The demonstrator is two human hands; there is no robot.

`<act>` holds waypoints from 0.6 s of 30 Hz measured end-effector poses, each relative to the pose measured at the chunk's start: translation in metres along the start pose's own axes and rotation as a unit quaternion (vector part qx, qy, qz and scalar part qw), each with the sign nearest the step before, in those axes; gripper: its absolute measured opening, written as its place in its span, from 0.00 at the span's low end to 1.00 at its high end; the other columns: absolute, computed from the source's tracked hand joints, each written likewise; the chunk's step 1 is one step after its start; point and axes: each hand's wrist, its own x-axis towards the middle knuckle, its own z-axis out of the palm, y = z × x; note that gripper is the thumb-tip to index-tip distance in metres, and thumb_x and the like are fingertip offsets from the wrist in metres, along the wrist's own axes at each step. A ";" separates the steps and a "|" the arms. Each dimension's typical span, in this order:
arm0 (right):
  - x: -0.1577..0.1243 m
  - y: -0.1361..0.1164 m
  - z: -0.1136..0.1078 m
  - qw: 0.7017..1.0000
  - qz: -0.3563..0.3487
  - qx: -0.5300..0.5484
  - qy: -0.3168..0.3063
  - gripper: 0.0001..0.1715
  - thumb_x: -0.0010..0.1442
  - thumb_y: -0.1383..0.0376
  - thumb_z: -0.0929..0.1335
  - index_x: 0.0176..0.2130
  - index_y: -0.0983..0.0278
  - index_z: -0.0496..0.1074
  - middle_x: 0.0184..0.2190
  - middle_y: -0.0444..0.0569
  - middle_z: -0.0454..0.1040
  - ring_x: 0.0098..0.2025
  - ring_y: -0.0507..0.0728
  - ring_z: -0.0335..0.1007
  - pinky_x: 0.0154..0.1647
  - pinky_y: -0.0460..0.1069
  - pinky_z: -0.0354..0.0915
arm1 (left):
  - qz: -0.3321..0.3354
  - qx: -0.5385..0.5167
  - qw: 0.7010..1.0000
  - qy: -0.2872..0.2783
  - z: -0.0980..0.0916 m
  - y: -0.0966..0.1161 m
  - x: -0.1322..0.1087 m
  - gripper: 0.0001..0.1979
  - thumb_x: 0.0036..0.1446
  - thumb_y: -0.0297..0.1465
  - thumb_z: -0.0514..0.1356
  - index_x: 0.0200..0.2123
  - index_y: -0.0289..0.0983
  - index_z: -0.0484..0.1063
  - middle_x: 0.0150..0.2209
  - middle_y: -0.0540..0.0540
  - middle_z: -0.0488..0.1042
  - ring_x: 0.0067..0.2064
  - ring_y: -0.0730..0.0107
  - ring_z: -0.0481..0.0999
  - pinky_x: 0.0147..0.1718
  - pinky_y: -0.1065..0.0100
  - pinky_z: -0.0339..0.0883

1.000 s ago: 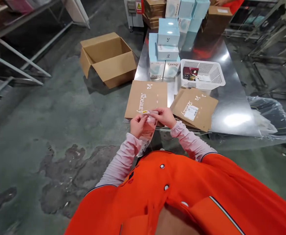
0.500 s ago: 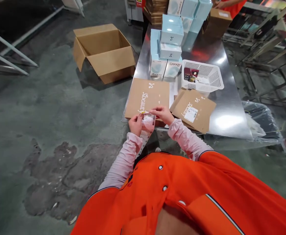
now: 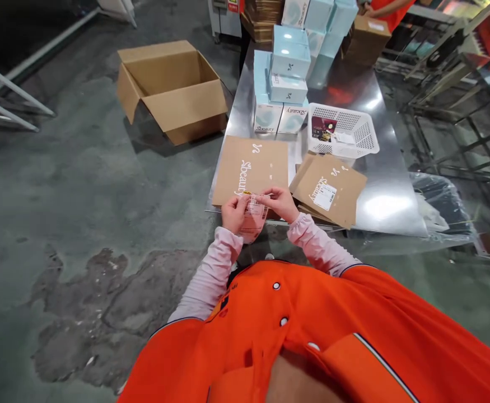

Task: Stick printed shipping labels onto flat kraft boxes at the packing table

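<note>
Pinching thin, pinkish, printed label strip (image 3: 253,225) near its top edge: left hand (image 3: 233,214) and right hand (image 3: 282,204). Flat, matte cardboard (image 3: 251,159) lies just beyond hands, on glossy metal counter (image 3: 390,173). Perforated plastic basket (image 3: 332,147) stands beyond right hand. Fingers hide strip's top; fine print unreadable.

White glare on steel table (image 3: 390,208), dim upper-left corner, shadow beneath open carton (image 3: 188,106), stretched edges
</note>
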 end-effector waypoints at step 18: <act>0.150 0.015 -0.034 0.869 -0.045 -0.462 0.169 0.42 0.49 0.54 0.77 0.58 0.68 0.71 0.61 0.63 0.64 0.64 0.72 0.56 0.65 0.67 0.51 | -0.258 0.001 0.942 -0.215 -0.054 -0.076 -0.060 0.27 0.29 0.39 0.76 0.37 0.34 0.82 0.42 0.36 0.81 0.47 0.45 0.79 0.53 0.49 0.70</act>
